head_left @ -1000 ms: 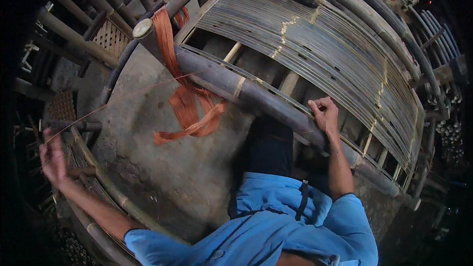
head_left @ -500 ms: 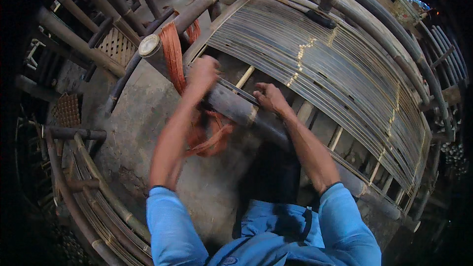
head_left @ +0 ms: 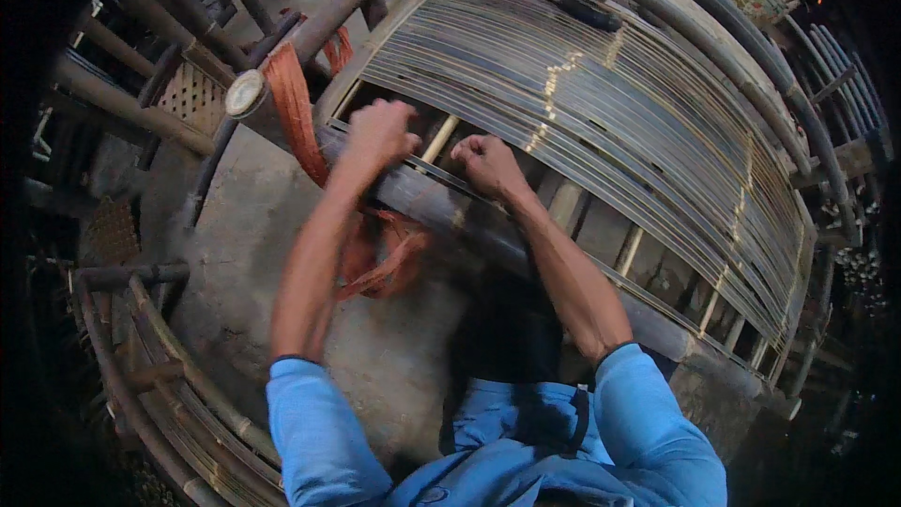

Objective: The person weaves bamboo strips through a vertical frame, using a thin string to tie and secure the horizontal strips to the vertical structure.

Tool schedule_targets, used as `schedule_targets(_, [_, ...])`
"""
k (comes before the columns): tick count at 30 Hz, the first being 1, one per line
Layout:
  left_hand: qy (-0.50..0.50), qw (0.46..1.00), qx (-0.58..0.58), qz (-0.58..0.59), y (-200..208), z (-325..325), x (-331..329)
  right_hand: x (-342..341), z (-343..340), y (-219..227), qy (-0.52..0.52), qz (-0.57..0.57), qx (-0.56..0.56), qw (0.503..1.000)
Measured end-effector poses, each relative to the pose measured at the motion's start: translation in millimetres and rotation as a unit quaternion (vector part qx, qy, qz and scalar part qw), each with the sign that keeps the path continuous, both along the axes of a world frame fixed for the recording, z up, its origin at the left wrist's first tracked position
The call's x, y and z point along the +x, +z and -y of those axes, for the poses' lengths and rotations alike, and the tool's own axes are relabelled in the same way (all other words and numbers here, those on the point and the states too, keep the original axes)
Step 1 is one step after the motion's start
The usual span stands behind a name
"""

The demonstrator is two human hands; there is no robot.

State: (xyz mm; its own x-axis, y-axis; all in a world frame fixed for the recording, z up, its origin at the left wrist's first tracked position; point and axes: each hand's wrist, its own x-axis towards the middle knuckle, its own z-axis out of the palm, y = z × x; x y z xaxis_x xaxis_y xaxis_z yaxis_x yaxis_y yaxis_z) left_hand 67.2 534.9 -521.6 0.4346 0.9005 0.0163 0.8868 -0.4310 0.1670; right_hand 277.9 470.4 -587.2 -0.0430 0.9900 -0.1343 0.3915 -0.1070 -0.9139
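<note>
A low bamboo frame in front of me carries a panel of long thin bamboo slats (head_left: 479, 66), with a pale stepped line of bindings across it. Along its near side runs a thick dark bamboo pole (head_left: 413, 199). Over the gap between pole and slats is my left hand (head_left: 379, 134), fingers curled closed. My right hand (head_left: 490, 165) is a short way to its right, its fingers also bent in. Whatever either hand pinches is too thin or hidden to make out. Pale crosspieces (head_left: 439, 139) show in the gap between the hands.
A bundle of orange-red strips (head_left: 293, 113) hangs over the pole at left and trails to the concrete floor (head_left: 244, 216). A dark-handled tool (head_left: 589, 11) lies at the panel's far edge. Another bamboo frame (head_left: 169, 357) stands at lower left.
Both hands remain curled over the gap; the right hand has moved a little left and the two are closer together. The whole view has shifted slightly, with the frame now farther left.
</note>
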Motion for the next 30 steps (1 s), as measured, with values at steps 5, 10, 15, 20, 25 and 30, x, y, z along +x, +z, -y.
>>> schedule_targets(5, [-0.036,0.768,-0.449,0.456,70.8,28.4,-22.3,37.6,27.6,54.4,0.086,-0.356,-0.004,0.931])
schedule_targets(10, [-0.060,0.703,-0.494,0.509,79.9,94.3,7.6,20.6,70.8,136.7,0.166,-0.283,0.034,0.944])
schedule_targets(15, [-0.039,0.948,0.051,0.311,102.9,96.1,-61.2,50.6,65.2,126.0,0.098,-0.072,0.223,0.967])
schedule_targets(20, [0.079,0.997,0.008,0.013,184.4,142.3,-189.6,69.4,67.0,136.0,-0.020,0.136,0.243,0.960])
schedule_targets(25, [0.283,0.941,-0.052,0.178,270.5,264.4,-343.3,67.5,56.3,132.8,-0.078,0.122,0.242,0.959])
schedule_targets(30, [0.274,0.947,-0.094,0.142,340.1,345.1,-442.7,20.3,64.5,129.4,0.021,0.099,0.321,0.942])
